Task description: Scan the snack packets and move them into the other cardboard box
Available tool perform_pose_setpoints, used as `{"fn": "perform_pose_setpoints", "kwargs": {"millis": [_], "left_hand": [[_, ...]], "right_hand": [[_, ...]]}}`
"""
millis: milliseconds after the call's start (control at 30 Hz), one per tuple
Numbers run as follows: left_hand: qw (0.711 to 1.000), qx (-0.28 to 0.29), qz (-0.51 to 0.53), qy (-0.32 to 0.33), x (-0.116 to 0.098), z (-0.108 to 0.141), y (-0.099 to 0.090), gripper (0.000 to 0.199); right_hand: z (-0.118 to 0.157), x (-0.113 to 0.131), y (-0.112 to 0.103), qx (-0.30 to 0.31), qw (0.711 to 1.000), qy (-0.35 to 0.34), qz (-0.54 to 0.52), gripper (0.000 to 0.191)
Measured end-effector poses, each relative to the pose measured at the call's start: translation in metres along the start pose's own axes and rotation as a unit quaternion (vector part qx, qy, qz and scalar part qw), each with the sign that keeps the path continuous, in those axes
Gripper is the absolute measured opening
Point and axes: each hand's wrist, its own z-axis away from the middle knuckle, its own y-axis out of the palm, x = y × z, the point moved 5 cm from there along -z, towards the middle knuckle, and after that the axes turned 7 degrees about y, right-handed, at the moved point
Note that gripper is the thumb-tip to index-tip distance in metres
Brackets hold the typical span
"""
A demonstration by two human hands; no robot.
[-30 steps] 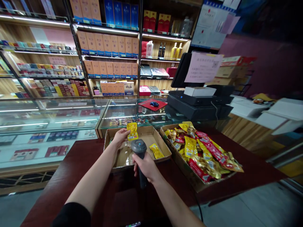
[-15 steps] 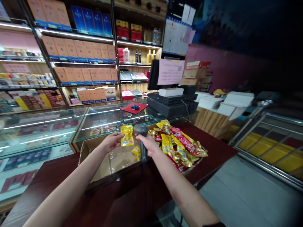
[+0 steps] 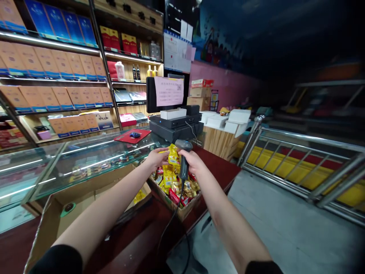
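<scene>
Between the fingers of my left hand (image 3: 156, 158) is a yellow snack packet (image 3: 173, 155), raised over a box of packets. My right hand (image 3: 192, 160) grips the handle of a dark grey barcode scanner (image 3: 184, 161), its head close to the packet's right side. The scanner's cable (image 3: 170, 220) hangs down past the counter edge. Below both hands, a cardboard box (image 3: 182, 214) is heaped with red, yellow and gold snack packets (image 3: 169, 176). To the left lies a larger open cardboard box (image 3: 51, 220), partly hidden by my left forearm, with yellow packets (image 3: 139, 196) at its right end.
A glass display counter (image 3: 94, 150) runs along the back, bearing a red mat (image 3: 121, 136) with a mouse (image 3: 135, 135). Behind the boxes stand a monitor (image 3: 151, 95) and a black cash drawer (image 3: 171, 130). At right is a metal railing (image 3: 285, 146).
The view has turned to the right. My left hand has carried the yellow packet from above the left box to over the filled box. The scanner has moved along with my right hand.
</scene>
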Motion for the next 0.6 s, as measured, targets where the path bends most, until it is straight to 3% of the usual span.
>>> {"fn": "perform_pose_setpoints", "kwargs": {"millis": [100, 200, 367, 500, 600], "left_hand": [[0.998, -0.018, -0.054, 0.027, -0.004, -0.008, -0.002, 0.036], [0.994, -0.044, -0.083, 0.056, -0.01, -0.01, -0.026, 0.029], [0.984, -0.099, -0.134, 0.066, -0.005, 0.004, -0.109, 0.021], [0.967, -0.101, -0.232, -0.016, 0.031, 0.031, -0.18, 0.018], [0.948, -0.119, -0.291, -0.041, 0.06, 0.047, -0.214, 0.018]], "right_hand": [[-0.01, 0.004, -0.01, -0.02, 0.999, -0.006, 0.029, 0.006], [-0.01, 0.007, -0.01, -0.03, 0.997, -0.052, 0.042, 0.012], [0.013, 0.007, 0.014, -0.019, 0.991, -0.118, 0.051, 0.023], [0.035, -0.016, 0.052, 0.054, 0.994, -0.093, 0.035, 0.031], [0.044, -0.049, 0.082, 0.11, 0.993, -0.037, 0.011, 0.033]]}}
